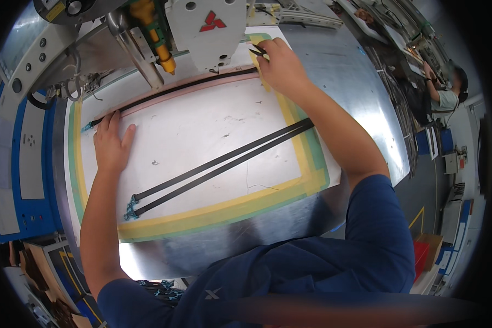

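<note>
A black strap [181, 87] lies along a pink strip near the back of a white board [197, 126] bordered with yellow and green tape, its teal fitting [87, 127] at the left. My left hand [109, 143] rests its outstretched fingers on the strap's left end. My right hand [283, 68] is closed on a small black pointed tool, perhaps tweezers [257, 50], over the strap's right end at the taped edge. Nearer me, two black straps [213, 163] lie diagonally, with teal fittings [131, 208] at their left ends.
A machine head [202, 30] and a yellow-tipped cylinder [164, 57] overhang the board's back. The board sits on a metal table [366, 109]. A blue machine cabinet [27, 169] stands left. Another person [443, 98] works at the far right.
</note>
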